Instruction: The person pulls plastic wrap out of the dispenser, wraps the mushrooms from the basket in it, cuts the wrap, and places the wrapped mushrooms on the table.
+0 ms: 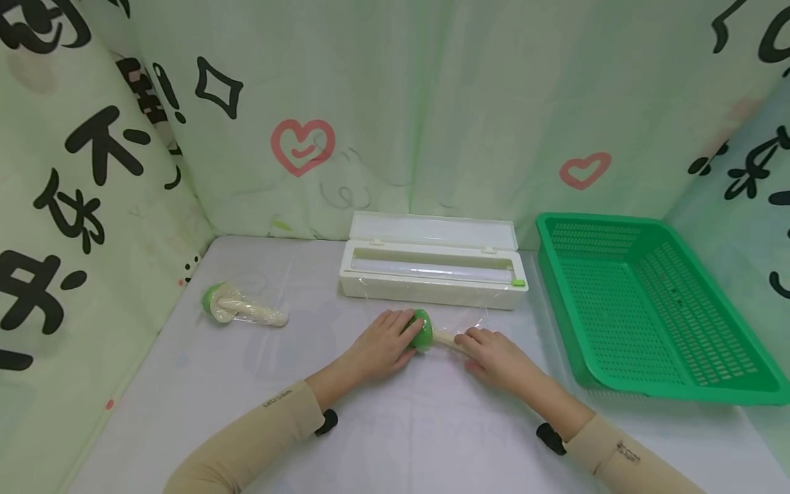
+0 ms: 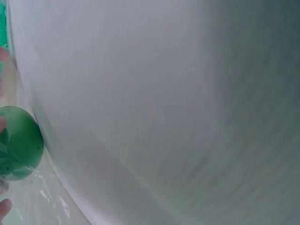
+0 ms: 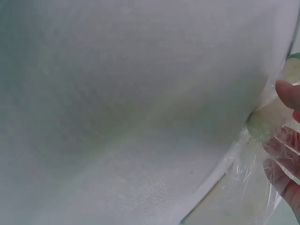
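Both hands are on a green-domed thing with a cream stick handle [image 1: 442,337], lying across the table in clear plastic film. My left hand [image 1: 384,345] holds its green head, which also shows at the edge of the left wrist view [image 2: 21,143]. Around the handle end and the film curl the fingers of my right hand [image 1: 498,358]. Loose clear film [image 3: 243,176] hangs by those fingers in the right wrist view. A similar green-headed thing [image 1: 243,307], wrapped in film, lies at the left of the table.
Behind the hands stands a white film dispenser box [image 1: 432,291], lid up, a roll inside and a green slider at its right end. A green plastic basket [image 1: 558,309] is at the right. Printed curtains [image 1: 382,137] surround the white table [image 1: 395,439].
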### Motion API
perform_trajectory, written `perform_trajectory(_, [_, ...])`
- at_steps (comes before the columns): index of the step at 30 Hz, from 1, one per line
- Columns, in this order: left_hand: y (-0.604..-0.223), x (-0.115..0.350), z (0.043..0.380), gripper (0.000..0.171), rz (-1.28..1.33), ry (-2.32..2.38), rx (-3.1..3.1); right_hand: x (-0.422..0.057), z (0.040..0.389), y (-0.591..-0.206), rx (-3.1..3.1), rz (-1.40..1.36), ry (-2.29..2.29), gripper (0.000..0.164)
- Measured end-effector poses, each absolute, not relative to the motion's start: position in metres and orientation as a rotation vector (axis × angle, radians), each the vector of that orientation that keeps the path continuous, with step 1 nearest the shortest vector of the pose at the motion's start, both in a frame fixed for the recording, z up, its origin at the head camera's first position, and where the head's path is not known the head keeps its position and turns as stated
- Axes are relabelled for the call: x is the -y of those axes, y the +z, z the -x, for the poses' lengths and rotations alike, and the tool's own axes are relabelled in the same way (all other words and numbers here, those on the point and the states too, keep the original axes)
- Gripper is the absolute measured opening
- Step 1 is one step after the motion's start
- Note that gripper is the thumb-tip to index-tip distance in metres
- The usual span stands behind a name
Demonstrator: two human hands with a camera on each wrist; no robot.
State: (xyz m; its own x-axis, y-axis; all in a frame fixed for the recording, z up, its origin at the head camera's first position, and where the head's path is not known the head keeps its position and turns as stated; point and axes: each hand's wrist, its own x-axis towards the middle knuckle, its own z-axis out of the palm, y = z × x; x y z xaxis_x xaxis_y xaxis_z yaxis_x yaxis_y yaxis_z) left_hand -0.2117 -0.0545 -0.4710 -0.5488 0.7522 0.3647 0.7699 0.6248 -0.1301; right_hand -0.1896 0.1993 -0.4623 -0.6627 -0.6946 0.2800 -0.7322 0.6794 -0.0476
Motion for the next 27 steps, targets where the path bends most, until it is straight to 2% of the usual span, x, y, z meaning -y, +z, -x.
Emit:
perform_trajectory(12, [-0.472,0.052,0.219,0.051,1.184,-0.031,2.428,-0.2,0.21,-0.462,2.72,-1.072,0.326,0.027])
perform_trajectory(27, [-0.476,0.045,0.23,0.051,1.09,-0.046,2.527,-0.202,0.224,-0.462,2.831,-1.032,0.467,0.024])
